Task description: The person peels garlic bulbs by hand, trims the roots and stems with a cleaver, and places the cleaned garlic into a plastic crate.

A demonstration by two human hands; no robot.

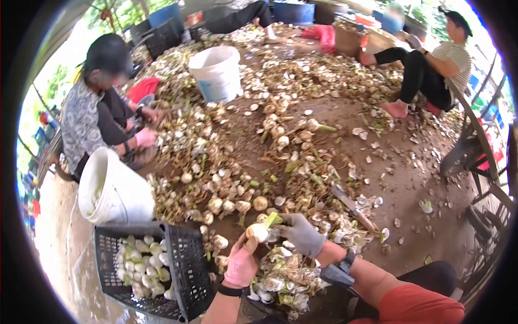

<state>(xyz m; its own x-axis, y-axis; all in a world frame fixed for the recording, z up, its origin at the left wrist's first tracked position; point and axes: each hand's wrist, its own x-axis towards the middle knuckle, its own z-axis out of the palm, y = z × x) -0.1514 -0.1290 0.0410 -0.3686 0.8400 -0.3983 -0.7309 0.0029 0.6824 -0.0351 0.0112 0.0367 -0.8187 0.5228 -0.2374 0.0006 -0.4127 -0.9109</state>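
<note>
My left hand (242,264), in a pinkish glove, holds a pale round bulb (257,233) with a short green stem pointing up and right. Close beside it on the right is my right hand (306,235), in a grey glove, its fingers curled at the bulb's stem side; what they hold, if anything, is hidden. Beneath both hands lies a heap of white and green peelings (286,278). Several untrimmed bulbs (229,206) rest on the ground just beyond. A knife with a wooden handle (353,208) lies right of my right hand.
A black crate (186,270) of white peeled bulbs (144,265) stands at lower left, beside a white bucket (127,189). Another white bucket (216,75) stands farther back. One person sits at left, another at right, and a third is partly visible at the back. Peelings cover much ground.
</note>
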